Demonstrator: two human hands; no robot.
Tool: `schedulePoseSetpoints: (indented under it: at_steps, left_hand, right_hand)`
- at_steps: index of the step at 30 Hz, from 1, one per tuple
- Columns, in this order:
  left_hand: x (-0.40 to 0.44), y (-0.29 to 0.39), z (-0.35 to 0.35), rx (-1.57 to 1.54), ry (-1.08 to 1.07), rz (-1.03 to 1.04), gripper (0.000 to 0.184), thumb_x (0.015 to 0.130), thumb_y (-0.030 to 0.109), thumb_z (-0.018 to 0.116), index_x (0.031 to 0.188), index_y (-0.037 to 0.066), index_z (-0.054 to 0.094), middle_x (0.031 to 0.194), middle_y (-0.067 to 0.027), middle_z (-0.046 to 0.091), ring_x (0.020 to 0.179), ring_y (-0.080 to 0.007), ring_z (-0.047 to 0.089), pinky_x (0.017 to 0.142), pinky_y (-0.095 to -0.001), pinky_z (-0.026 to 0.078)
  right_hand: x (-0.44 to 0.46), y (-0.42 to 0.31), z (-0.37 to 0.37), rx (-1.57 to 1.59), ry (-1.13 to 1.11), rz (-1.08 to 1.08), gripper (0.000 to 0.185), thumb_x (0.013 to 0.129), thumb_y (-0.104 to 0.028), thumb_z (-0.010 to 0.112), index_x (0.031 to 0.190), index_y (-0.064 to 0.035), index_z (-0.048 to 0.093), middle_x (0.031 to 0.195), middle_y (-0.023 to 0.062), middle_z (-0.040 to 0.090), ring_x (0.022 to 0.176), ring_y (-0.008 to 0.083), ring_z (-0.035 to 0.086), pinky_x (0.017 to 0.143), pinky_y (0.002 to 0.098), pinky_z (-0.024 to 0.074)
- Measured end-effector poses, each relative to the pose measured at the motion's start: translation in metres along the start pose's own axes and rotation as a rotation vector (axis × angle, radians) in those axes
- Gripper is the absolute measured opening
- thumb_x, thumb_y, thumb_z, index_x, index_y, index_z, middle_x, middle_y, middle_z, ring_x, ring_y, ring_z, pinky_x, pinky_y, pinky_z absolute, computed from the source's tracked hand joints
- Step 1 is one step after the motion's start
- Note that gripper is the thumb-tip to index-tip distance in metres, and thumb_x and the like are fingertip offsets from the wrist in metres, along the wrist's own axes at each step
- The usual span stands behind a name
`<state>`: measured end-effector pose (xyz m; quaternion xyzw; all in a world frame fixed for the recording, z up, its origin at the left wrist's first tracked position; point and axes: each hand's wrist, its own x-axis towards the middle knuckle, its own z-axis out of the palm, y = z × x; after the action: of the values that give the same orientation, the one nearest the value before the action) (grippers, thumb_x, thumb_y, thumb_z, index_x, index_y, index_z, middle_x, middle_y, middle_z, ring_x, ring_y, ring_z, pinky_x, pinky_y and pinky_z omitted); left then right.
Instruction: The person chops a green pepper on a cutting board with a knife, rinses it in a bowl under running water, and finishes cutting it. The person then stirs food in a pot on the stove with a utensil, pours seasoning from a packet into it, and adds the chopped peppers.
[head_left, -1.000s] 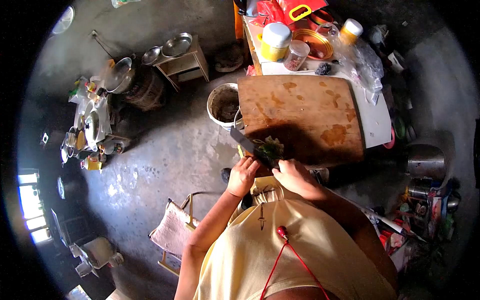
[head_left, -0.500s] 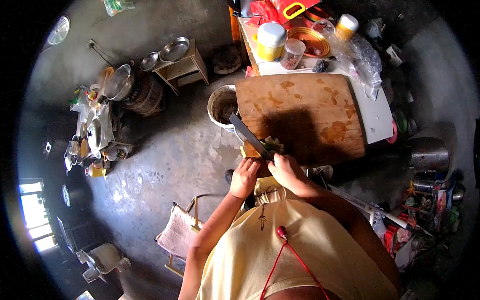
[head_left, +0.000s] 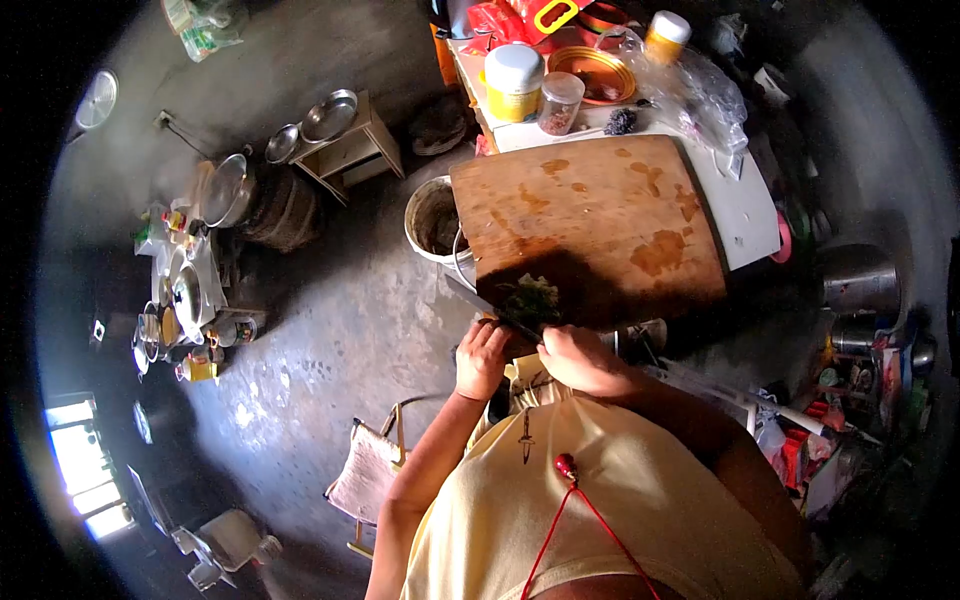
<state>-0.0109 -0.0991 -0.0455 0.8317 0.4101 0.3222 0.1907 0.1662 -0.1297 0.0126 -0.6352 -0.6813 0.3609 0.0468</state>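
Observation:
A wooden cutting board (head_left: 590, 215) with wet patches lies on the table. My right hand (head_left: 582, 360) is closed around the handle end of a knife (head_left: 488, 308), at the board's near edge. The dark blade points up and left, across the near left corner of the board. Just beyond it, in shadow, sits a small heap of leafy greens (head_left: 533, 296). My left hand (head_left: 482, 360) is beside the blade with its fingers curled together; what they hold, if anything, is hidden.
A bucket (head_left: 420, 222) stands on the floor left of the board. Behind the board are a yellow-labelled jar (head_left: 515, 85), a clear jar (head_left: 560, 105) and an orange bowl (head_left: 605, 72). A small chair with a pink cover (head_left: 368, 470) is at lower left.
The knife's blade has dropped lower and lies closer to my left fingers. More of the greens show beyond it. The whole view has shifted slightly; both hands stay near the board's edge.

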Motion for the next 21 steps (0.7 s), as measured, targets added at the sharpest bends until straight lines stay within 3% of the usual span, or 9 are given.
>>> schedulePoseSetpoints:
  at_steps: [6, 8, 10, 12, 14, 16, 18, 20, 21]
  left_hand:
    - [0.0, 0.0, 0.007, -0.05, 0.051, -0.072, 0.018, 0.062, -0.002, 0.058, 0.079, 0.005, 0.058, 0.076, -0.01, 0.055, 0.076, -0.0319, 0.053, 0.066, -0.0392, 0.046]
    - [0.0, -0.004, 0.011, -0.039, 0.049, -0.113, 0.015, 0.066, -0.003, 0.059, 0.08, 0.004, 0.058, 0.078, -0.01, 0.058, 0.076, -0.03, 0.057, 0.067, -0.036, 0.047]
    - [0.001, -0.004, 0.017, -0.33, 0.194, -0.41, 0.008, 0.073, -0.002, 0.058, 0.08, 0.002, 0.055, 0.074, -0.0133, 0.058, 0.069, -0.03, 0.057, 0.065, -0.0338, 0.047]
    - [0.002, -0.005, 0.018, -0.49, 0.22, -0.504, 0.008, 0.073, -0.003, 0.056, 0.08, 0.0, 0.055, 0.079, -0.0108, 0.062, 0.071, -0.0233, 0.059, 0.067, -0.0292, 0.047]
    - [0.002, -0.005, 0.01, -0.735, 0.245, -0.48, 0.019, 0.075, -0.003, 0.057, 0.094, 0.0, 0.057, 0.091, -0.0076, 0.061, 0.086, -0.0161, 0.056, 0.077, -0.03, 0.044]
    - [0.008, -0.009, 0.006, -0.933, 0.255, -0.531, 0.019, 0.08, 0.002, 0.054, 0.099, 0.004, 0.055, 0.099, -0.0092, 0.059, 0.095, -0.0179, 0.054, 0.085, -0.0306, 0.042]
    - [0.017, -0.005, -0.003, -1.637, 0.319, -0.766, 0.015, 0.084, 0.009, 0.05, 0.098, 0.005, 0.054, 0.102, -0.009, 0.059, 0.098, -0.0193, 0.054, 0.088, -0.0311, 0.041]
    - [0.023, -0.002, -0.005, -1.672, 0.314, -0.727, 0.018, 0.087, 0.015, 0.048, 0.1, 0.004, 0.054, 0.104, -0.0094, 0.058, 0.098, -0.0204, 0.054, 0.09, -0.033, 0.04]
    - [0.025, -0.002, -0.004, -1.526, 0.243, -0.701, 0.018, 0.087, 0.013, 0.047, 0.101, 0.003, 0.054, 0.105, -0.0093, 0.058, 0.098, -0.0199, 0.054, 0.09, -0.0324, 0.04]
  right_hand:
    - [0.022, 0.001, 0.026, 0.092, 0.265, -0.13, 0.016, 0.078, -0.013, 0.051, 0.079, 0.0028, 0.053, 0.068, 0.0255, 0.057, 0.064, 0.0404, 0.059, 0.058, 0.0465, 0.0467]
    - [0.015, 0.005, 0.029, 0.055, 0.339, -0.178, 0.021, 0.079, -0.018, 0.054, 0.085, 0.002, 0.055, 0.065, 0.0233, 0.057, 0.06, 0.0373, 0.059, 0.053, 0.0449, 0.0452]
    - [0.007, 0.006, 0.029, -0.059, 0.519, -0.25, 0.025, 0.079, -0.021, 0.057, 0.095, -0.0007, 0.055, 0.06, 0.0166, 0.056, 0.053, 0.0313, 0.057, 0.047, 0.0414, 0.0425]
    - [0.002, 0.012, 0.025, -0.442, 0.739, -0.44, 0.031, 0.077, -0.021, 0.062, 0.102, -0.0044, 0.053, 0.057, 0.0097, 0.053, 0.048, 0.0252, 0.054, 0.043, 0.0379, 0.0401]
    - [-0.004, 0.01, 0.013, -0.223, 0.486, -0.339, 0.03, 0.073, -0.019, 0.066, 0.098, -0.0063, 0.053, 0.058, 0.0102, 0.055, 0.05, 0.0246, 0.056, 0.044, 0.0367, 0.0414]
    - [-0.008, 0.003, -0.003, -0.199, 0.501, -0.389, 0.029, 0.072, -0.019, 0.067, 0.095, -0.0065, 0.053, 0.058, 0.0107, 0.055, 0.05, 0.0252, 0.056, 0.044, 0.036, 0.0421]
    - [-0.009, 0.001, -0.006, -0.176, 0.518, -0.441, 0.028, 0.071, -0.019, 0.068, 0.091, -0.0067, 0.053, 0.057, 0.0112, 0.055, 0.05, 0.0258, 0.056, 0.045, 0.0353, 0.0427]
    - [-0.007, -0.005, 0.001, 0.081, 0.57, -0.318, 0.024, 0.073, -0.022, 0.068, 0.084, -0.0065, 0.053, 0.058, 0.0123, 0.056, 0.052, 0.029, 0.057, 0.046, 0.0353, 0.0442]
    - [0.0, -0.006, 0.011, 0.25, 0.715, -0.315, 0.024, 0.077, -0.026, 0.067, 0.081, -0.0058, 0.053, 0.055, 0.0098, 0.052, 0.049, 0.0221, 0.055, 0.045, 0.0331, 0.0417]
